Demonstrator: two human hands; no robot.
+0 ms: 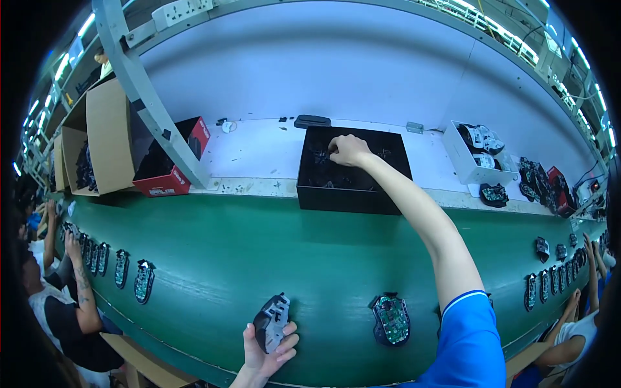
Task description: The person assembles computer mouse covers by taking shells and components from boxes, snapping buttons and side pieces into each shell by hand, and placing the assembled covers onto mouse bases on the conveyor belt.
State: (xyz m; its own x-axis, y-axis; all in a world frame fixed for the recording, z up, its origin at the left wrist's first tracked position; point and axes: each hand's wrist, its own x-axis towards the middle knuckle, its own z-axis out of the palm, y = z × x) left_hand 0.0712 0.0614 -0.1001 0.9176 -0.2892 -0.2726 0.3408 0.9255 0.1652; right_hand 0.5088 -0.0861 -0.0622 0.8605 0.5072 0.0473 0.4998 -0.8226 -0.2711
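Head view: the left hand (264, 357) grasps a grey-and-black plastic mouse shell (273, 325) above the green counter (226, 258)'s near edge; the right hand (350, 150) reaches into a black rectangular box (349, 201) beyond the far edge, its fingers' grip unclear. A slack left hold could drop the shell.

A grey-and-black mouse-shaped shell (274, 324), its slotted inner side showing, rests tilted in the left hand (264, 359), narrow end upward. An open-topped black box (346, 201) containing small dark parts (322, 176) sits at the white shelf's (253, 187) near edge.
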